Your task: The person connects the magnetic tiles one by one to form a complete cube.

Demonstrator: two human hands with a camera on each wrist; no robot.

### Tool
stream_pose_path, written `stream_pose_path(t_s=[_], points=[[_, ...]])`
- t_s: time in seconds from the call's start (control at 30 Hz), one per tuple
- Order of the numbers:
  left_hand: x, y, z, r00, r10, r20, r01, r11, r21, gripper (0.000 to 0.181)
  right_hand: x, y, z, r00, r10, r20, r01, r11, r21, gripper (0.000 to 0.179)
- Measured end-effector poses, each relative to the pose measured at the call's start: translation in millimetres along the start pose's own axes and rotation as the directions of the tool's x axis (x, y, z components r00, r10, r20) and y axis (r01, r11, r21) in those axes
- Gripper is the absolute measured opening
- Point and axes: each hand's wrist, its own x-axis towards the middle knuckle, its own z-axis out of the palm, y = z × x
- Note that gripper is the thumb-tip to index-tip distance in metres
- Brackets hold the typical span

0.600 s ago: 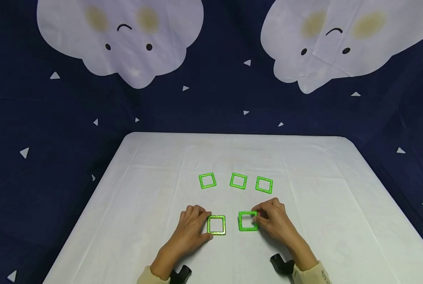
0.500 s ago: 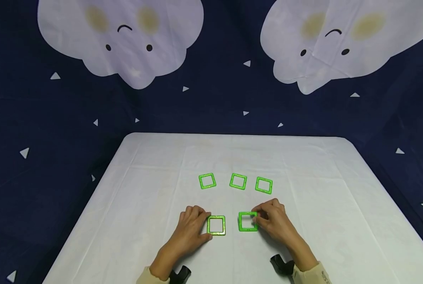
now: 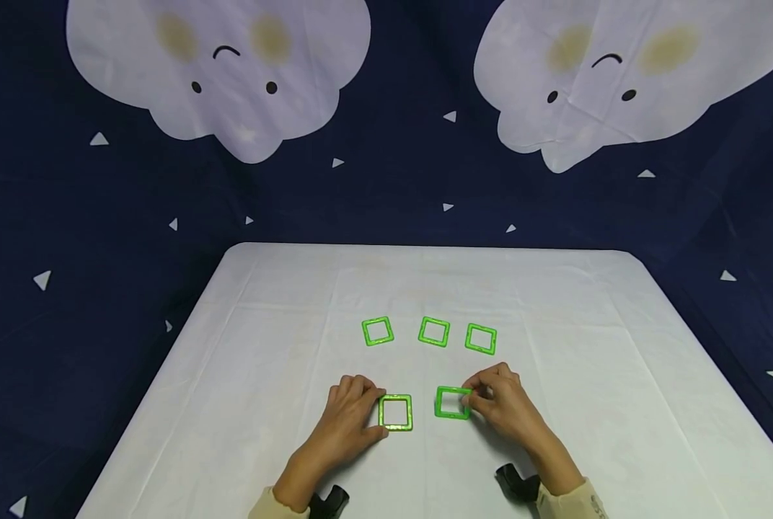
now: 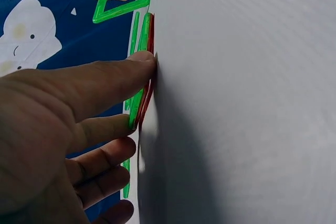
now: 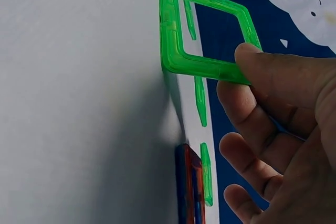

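My left hand [image 3: 344, 417] pinches a green square open-frame magnetic tile [image 3: 409, 413] by its left side, thumb at the near corner and index finger at the far one. Under that tile shows a red tile [image 4: 149, 94] in the left wrist view. My right hand [image 3: 505, 405] holds another green magnetic tile [image 5: 170, 32] by its right side between thumb and index finger, tilted and raised over the table. Low under the right hand lies a red and blue stack [image 5: 190, 190], hidden by that hand in the head view.
Three more green square tiles lie in a row farther back: one at left [image 3: 376, 319], one mid tile [image 3: 435, 319] and one at right [image 3: 482, 328]. The white table [image 3: 283, 288] ends at a dark blue cloth [image 3: 393, 194] with clouds. Black wrist devices [image 3: 518, 483] sit at both sleeves.
The green tile in my right hand has tilted a little, its near edge now slightly higher in view. My left hand and the back row stay as they were.
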Motion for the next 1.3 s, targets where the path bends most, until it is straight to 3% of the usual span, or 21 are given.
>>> stream_pose_path(t_s=[0.43,0.87,1.3], points=[[4.5,2.8,1.1,0.999,0.032,-0.027,-0.031,0.999,0.02,0.051,1.8,0.1,-6.9,0.998,-0.053,-0.04,0.052,0.999,-0.013,0.013],[9.8,7.6,1.9,0.999,0.048,-0.023,-0.048,0.999,0.016,0.051,4.5,0.1,-11.6,0.995,-0.055,-0.081,0.057,0.998,0.024,0.013],[16.2,15.9,6.2,0.995,0.097,-0.026,-0.096,0.995,0.019,0.051,6.0,-7.5,-15.9,0.997,0.03,-0.073,-0.026,0.998,0.059,0.011]])
